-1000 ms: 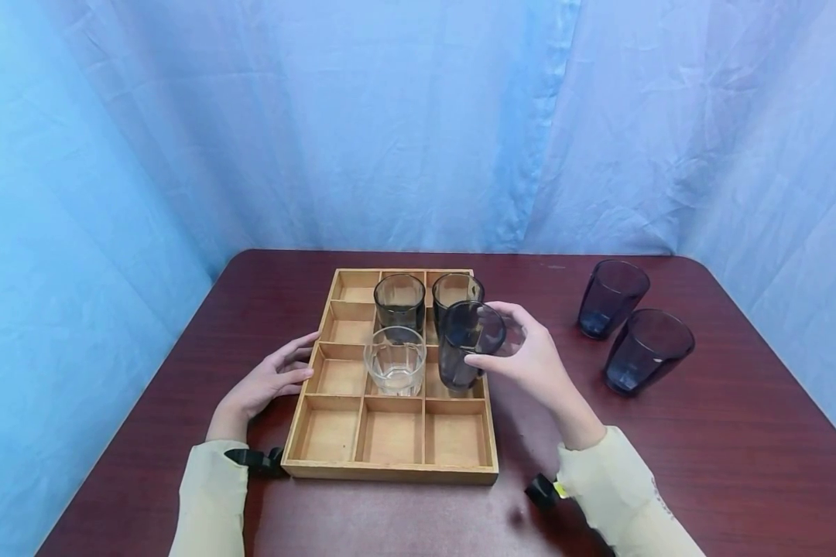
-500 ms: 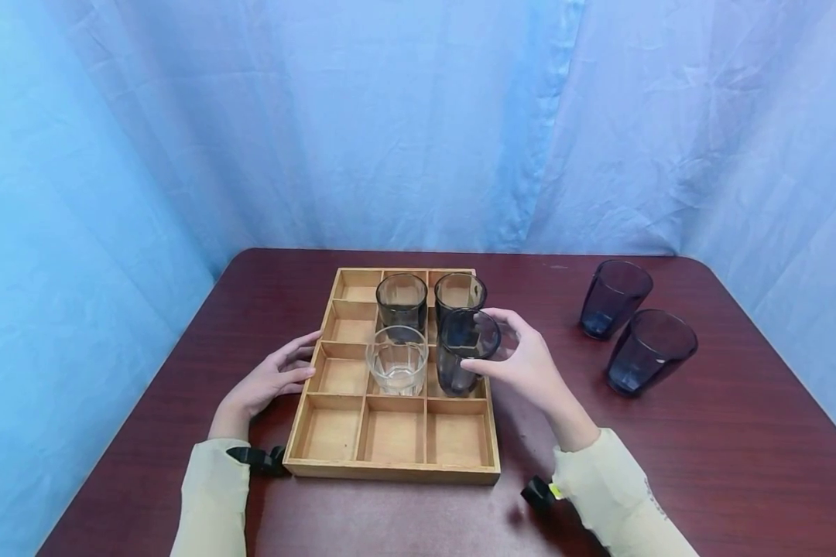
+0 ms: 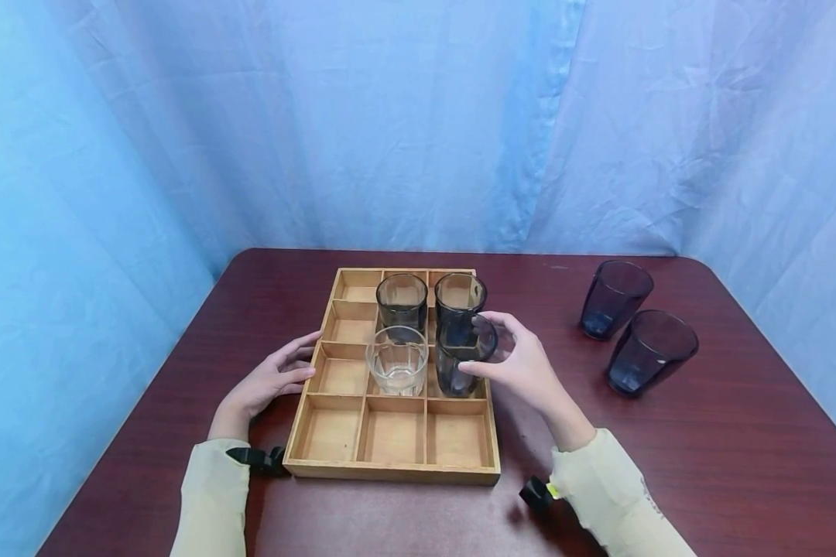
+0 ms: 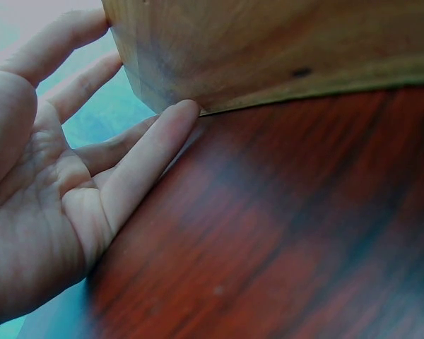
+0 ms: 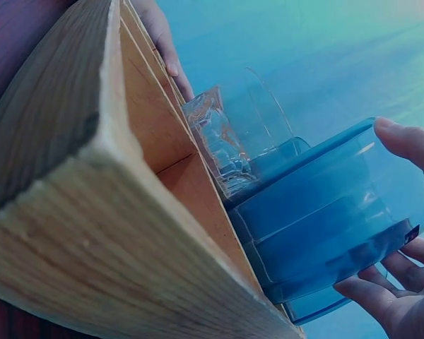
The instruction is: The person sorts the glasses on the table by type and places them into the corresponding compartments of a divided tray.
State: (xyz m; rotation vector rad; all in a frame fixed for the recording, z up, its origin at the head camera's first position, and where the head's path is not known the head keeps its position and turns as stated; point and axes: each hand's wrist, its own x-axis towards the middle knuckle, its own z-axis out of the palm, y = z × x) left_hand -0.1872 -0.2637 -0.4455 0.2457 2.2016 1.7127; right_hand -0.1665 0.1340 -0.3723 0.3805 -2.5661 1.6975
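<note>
My right hand [image 3: 519,363] holds a dark tinted drinking glass [image 3: 454,377] near its rim, thumb in front and fingers behind. The glass stands upright in the right column of the wooden compartment tray [image 3: 390,470], third row from the back; the right wrist view shows its base [image 5: 268,272] below the tray's edge. To its left is a clear glass [image 3: 397,363] in the middle column. Behind these are two more dark glasses, one in the middle [image 3: 400,305] and one on the right [image 3: 453,298]. My left hand [image 3: 268,383] touches the tray's left side with relaxed fingertips [image 4: 184,113].
Two dark purplish glasses, a farther one [image 3: 613,298] and a nearer one [image 3: 648,352], stand on the reddish-brown table [image 3: 724,456] right of the tray. A pale blue curtain [image 3: 404,131] hangs behind the table and along its sides.
My right hand has lowered the dark glass into its compartment, shifting slightly left and toward me. The left hand stays against the tray, and the other glasses have not moved.
</note>
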